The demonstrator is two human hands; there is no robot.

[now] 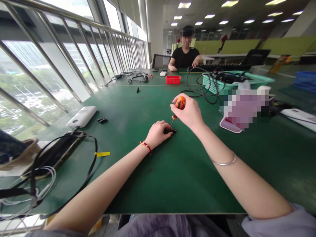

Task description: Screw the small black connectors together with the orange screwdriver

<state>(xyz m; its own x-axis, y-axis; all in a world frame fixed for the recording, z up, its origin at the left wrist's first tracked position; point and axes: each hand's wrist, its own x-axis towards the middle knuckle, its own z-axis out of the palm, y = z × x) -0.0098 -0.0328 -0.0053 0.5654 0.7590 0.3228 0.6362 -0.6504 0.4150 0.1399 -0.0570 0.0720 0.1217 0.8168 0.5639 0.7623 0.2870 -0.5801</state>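
Note:
My right hand [189, 112] is closed around the orange handle of a small screwdriver [178, 107], held nearly upright with its tip down. The tip meets a small black part [170, 131] lying on the green table mat [172, 164]. My left hand [158, 133] is closed on that black part and pins it to the mat. A red bead bracelet sits on my left wrist, a thin silver bangle on my right forearm.
A white box [81, 116] and another small black part [102, 120] lie to the left. Black cables and a flat device [59, 154] crowd the near left. A pink phone [230, 125] and teal basket [212, 84] sit right. A red tray [173, 79] and a seated person [186, 54] are across.

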